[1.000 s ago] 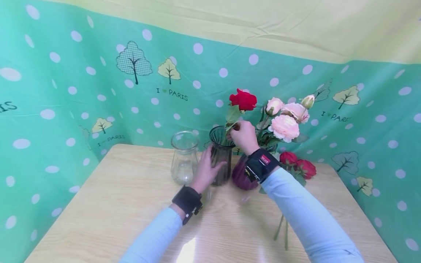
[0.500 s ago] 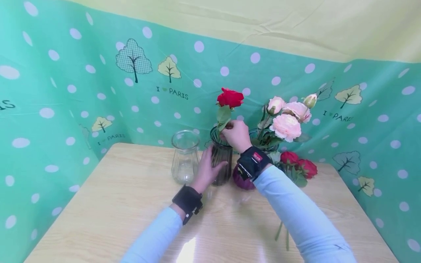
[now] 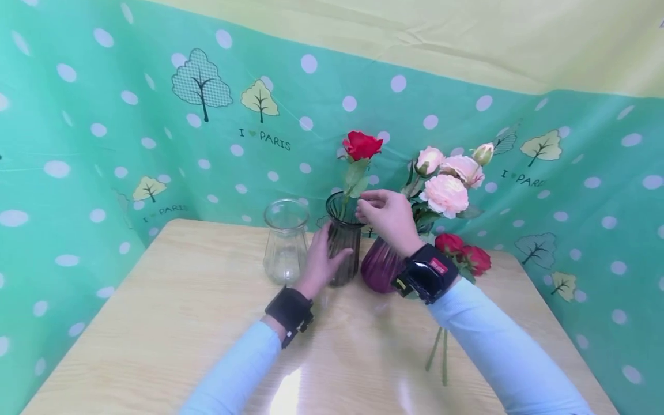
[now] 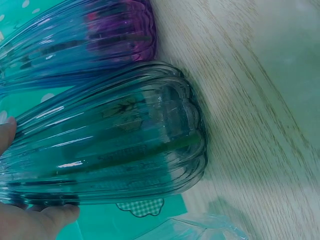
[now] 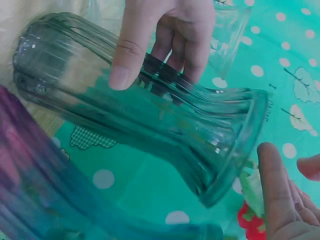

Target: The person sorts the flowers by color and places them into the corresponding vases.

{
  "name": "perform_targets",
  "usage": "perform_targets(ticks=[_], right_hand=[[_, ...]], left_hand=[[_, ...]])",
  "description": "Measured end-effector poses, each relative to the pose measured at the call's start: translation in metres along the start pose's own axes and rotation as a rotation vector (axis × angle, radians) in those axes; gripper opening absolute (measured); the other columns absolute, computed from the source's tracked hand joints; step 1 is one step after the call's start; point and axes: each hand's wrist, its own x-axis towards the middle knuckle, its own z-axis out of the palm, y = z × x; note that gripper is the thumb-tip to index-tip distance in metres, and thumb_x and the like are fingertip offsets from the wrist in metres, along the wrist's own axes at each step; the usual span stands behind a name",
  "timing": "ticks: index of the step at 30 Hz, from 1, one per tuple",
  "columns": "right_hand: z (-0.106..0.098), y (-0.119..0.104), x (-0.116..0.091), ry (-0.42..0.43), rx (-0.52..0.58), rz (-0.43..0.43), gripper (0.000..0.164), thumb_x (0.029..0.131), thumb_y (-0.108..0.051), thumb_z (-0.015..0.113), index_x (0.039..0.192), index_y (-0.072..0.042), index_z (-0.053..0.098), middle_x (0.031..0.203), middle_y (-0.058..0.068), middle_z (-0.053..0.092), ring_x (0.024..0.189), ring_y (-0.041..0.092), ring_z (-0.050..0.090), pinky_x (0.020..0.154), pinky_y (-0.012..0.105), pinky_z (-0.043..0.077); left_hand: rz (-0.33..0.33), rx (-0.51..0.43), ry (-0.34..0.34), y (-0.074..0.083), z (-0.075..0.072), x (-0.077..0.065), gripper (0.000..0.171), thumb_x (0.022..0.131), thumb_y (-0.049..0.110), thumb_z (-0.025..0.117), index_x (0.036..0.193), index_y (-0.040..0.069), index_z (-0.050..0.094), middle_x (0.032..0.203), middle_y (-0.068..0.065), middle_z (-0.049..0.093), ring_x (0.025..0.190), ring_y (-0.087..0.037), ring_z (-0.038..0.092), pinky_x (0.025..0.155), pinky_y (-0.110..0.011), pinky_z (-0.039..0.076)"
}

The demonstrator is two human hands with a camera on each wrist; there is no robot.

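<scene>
My left hand [image 3: 317,262] grips the dark grey ribbed glass vase [image 3: 346,253] from its left side, thumb across the front. The vase stands upright on the table. A red rose [image 3: 361,145] rises from its mouth, and its green stem [image 4: 175,146] shows through the glass near the base in the left wrist view. Beside the rim, on the right, is my right hand [image 3: 389,219] with nothing between its fingers. In the right wrist view the fingers and thumb of that hand [image 5: 285,205] are apart, near the rose's leaf [image 5: 252,187].
To the left stands a clear glass vase [image 3: 285,253]. A purple vase [image 3: 378,268] is close on the right, with pink flowers [image 3: 445,195] in it. Several cut stems with red roses [image 3: 474,259] lie on the wooden table [image 3: 171,323]. A patterned cloth [image 3: 207,167] hangs behind.
The right hand lowered the rose into the grey vase while moving left, then let it go and drew back slightly right. The left hand has kept its hold on the vase.
</scene>
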Motion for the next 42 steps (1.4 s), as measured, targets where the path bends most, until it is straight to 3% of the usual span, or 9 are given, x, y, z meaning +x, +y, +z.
perform_targets(ticks=[6, 12, 19, 22, 28, 35, 42], right_hand=[[-0.021, 0.015, -0.028, 0.037, 0.020, -0.024, 0.027, 0.092, -0.015, 0.058, 0.110, 0.005, 0.062, 0.097, 0.024, 0.069, 0.076, 0.012, 0.069, 0.073, 0.028, 0.060], [-0.047, 0.033, -0.055, 0.076, 0.024, -0.009, 0.031, 0.092, -0.017, 0.060, 0.112, 0.007, 0.061, 0.097, 0.022, 0.069, 0.076, 0.009, 0.069, 0.073, 0.024, 0.059], [-0.079, 0.062, -0.079, 0.131, 0.025, 0.102, 0.038, 0.092, -0.024, 0.060, 0.113, 0.007, 0.058, 0.083, -0.004, 0.070, 0.075, 0.008, 0.068, 0.071, 0.021, 0.058], [-0.093, 0.082, -0.087, 0.141, -0.010, 0.166, 0.044, 0.093, -0.030, 0.058, 0.116, 0.008, 0.056, 0.081, -0.010, 0.068, 0.075, 0.006, 0.067, 0.072, 0.019, 0.058], [-0.114, 0.128, -0.099, 0.165, -0.072, 0.273, 0.047, 0.096, -0.026, 0.052, 0.122, 0.013, 0.052, 0.083, -0.003, 0.068, 0.072, 0.005, 0.067, 0.071, 0.020, 0.058], [-0.125, 0.185, -0.103, 0.213, 0.053, 0.451, 0.046, 0.096, -0.017, 0.048, 0.124, 0.019, 0.045, 0.077, -0.005, 0.068, 0.068, 0.004, 0.067, 0.069, 0.021, 0.059], [-0.136, 0.258, -0.088, 0.284, 0.155, 0.517, 0.056, 0.091, -0.024, 0.058, 0.125, 0.019, 0.046, 0.069, -0.004, 0.068, 0.064, 0.007, 0.068, 0.064, 0.022, 0.059]], left_hand=[[-0.066, 0.000, -0.039, -0.001, -0.002, 0.000, 0.083, 0.085, 0.035, 0.066, 0.148, 0.006, 0.021, 0.149, -0.018, 0.029, 0.136, -0.033, 0.035, 0.112, -0.046, 0.032], [-0.096, -0.013, -0.042, -0.002, -0.004, -0.001, 0.084, 0.085, 0.037, 0.066, 0.148, 0.007, 0.020, 0.151, -0.017, 0.027, 0.137, -0.032, 0.032, 0.113, -0.046, 0.030], [-0.077, 0.002, -0.031, -0.003, -0.006, -0.001, 0.084, 0.085, 0.036, 0.067, 0.147, 0.004, 0.021, 0.149, -0.019, 0.029, 0.136, -0.034, 0.033, 0.113, -0.047, 0.031], [-0.075, 0.003, -0.031, -0.004, -0.006, -0.001, 0.083, 0.085, 0.035, 0.067, 0.147, 0.003, 0.021, 0.149, -0.020, 0.029, 0.136, -0.035, 0.033, 0.113, -0.047, 0.031], [-0.080, 0.009, -0.045, -0.004, -0.005, -0.002, 0.084, 0.085, 0.035, 0.066, 0.148, 0.005, 0.020, 0.150, -0.019, 0.028, 0.137, -0.034, 0.033, 0.113, -0.046, 0.031], [-0.072, 0.009, -0.047, -0.005, -0.003, -0.003, 0.084, 0.085, 0.035, 0.066, 0.148, 0.004, 0.020, 0.150, -0.020, 0.028, 0.136, -0.035, 0.033, 0.113, -0.047, 0.031], [-0.067, 0.005, -0.042, -0.003, 0.000, 0.000, 0.084, 0.085, 0.036, 0.066, 0.148, 0.004, 0.020, 0.150, -0.019, 0.028, 0.136, -0.035, 0.033, 0.113, -0.047, 0.031]])
